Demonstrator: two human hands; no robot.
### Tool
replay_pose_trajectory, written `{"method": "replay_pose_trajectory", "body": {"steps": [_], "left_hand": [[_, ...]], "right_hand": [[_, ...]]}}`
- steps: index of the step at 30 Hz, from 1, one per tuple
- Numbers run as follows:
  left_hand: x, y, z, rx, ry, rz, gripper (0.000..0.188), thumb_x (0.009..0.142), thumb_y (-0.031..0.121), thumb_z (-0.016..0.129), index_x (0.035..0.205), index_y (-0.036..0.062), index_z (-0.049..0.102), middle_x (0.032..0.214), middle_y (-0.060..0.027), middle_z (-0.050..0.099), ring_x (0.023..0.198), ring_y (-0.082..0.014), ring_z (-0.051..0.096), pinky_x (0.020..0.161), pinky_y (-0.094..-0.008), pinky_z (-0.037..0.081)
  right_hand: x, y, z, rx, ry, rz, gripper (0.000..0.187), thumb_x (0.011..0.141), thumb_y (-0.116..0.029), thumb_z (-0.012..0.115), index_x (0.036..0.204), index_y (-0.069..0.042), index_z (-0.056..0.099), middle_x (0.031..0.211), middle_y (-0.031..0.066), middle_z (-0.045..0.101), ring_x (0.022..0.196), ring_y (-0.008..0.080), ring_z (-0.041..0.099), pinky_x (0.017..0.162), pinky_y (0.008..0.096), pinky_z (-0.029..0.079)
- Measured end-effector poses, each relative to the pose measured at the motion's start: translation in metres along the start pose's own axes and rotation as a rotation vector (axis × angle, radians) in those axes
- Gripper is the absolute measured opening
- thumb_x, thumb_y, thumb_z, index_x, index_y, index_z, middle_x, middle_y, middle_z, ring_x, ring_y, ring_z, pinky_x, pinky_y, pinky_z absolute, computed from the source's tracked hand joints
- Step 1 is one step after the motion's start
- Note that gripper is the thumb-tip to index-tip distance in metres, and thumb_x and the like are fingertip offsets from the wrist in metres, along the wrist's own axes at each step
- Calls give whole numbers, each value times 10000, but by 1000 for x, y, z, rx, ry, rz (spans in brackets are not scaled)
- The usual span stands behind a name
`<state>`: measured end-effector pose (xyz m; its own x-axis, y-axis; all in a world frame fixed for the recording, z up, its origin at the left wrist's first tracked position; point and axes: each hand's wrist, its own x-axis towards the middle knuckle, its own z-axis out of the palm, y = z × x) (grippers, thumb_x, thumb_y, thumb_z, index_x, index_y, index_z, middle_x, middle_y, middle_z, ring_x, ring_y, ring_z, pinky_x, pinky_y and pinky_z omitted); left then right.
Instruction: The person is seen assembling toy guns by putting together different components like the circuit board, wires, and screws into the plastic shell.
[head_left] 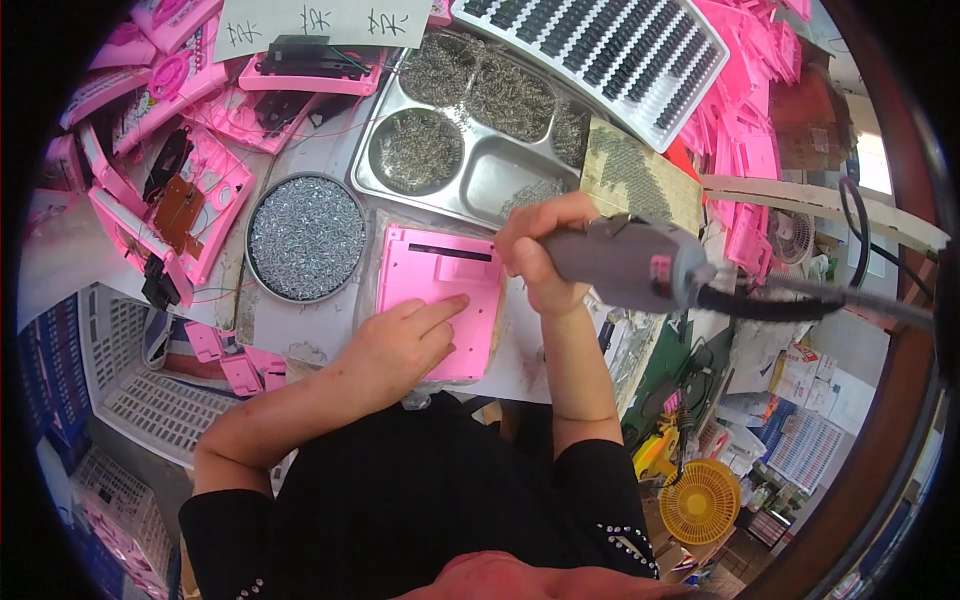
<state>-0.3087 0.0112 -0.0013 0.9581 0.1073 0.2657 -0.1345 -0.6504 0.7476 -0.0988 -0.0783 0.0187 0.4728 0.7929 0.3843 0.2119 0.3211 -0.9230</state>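
A pink plastic housing (410, 285), flat and rectangular with a dark slot near its far edge, lies in front of me on the table. My left hand (405, 345) rests on it, index finger stretched across the surface and the other fingers loosely bent, holding nothing. Wrapped around a grey electric screwdriver (620, 262), my right hand (548, 255) is just off the housing's right side. The tool is tilted, with its black cable running right; its tip cannot be made out. Left of the housing stands a round dish (250, 262) full of small silver screws.
A steel compartment tray (372, 187) of small metal parts lies beyond the housing. Farther back is a white tray (705, 75) with rows of black parts. Opened pink housings with wires (215, 205) crowd the left; pink parts (735, 150) pile up right. A yellow basket (700, 500) stands lower right.
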Motion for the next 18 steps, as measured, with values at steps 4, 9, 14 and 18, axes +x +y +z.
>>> {"method": "replay_pose_trajectory", "body": {"steps": [4,9,14,18], "left_hand": [[-5,-5,2,-70,92,14,139,826,109,730,921,34,660,1213,-102,692,956,-258,669,813,-349,566],[-19,-9,-1,-5,225,61,141,809,114,738,914,51,668,1117,-82,695,968,-269,665,819,-368,570],[-26,-11,-1,30,217,41,140,809,113,730,921,56,667,1039,-72,671,971,-272,638,827,-379,564],[-27,-13,3,18,225,30,132,830,123,734,927,54,676,1024,-72,672,980,-267,638,855,-378,553]], "right_hand": [[23,-47,21,338,-32,-129,308,947,-139,694,1104,-85,434,628,45,512,525,164,491,495,308,420],[14,-21,65,330,-107,88,263,944,-118,686,1040,-90,442,664,56,537,558,164,499,541,336,454],[12,-8,83,143,-230,78,241,922,-20,674,973,-82,447,688,69,559,587,151,520,555,319,462],[10,2,81,48,-277,33,241,907,12,669,970,-71,452,702,71,569,602,146,530,554,299,456]]}}
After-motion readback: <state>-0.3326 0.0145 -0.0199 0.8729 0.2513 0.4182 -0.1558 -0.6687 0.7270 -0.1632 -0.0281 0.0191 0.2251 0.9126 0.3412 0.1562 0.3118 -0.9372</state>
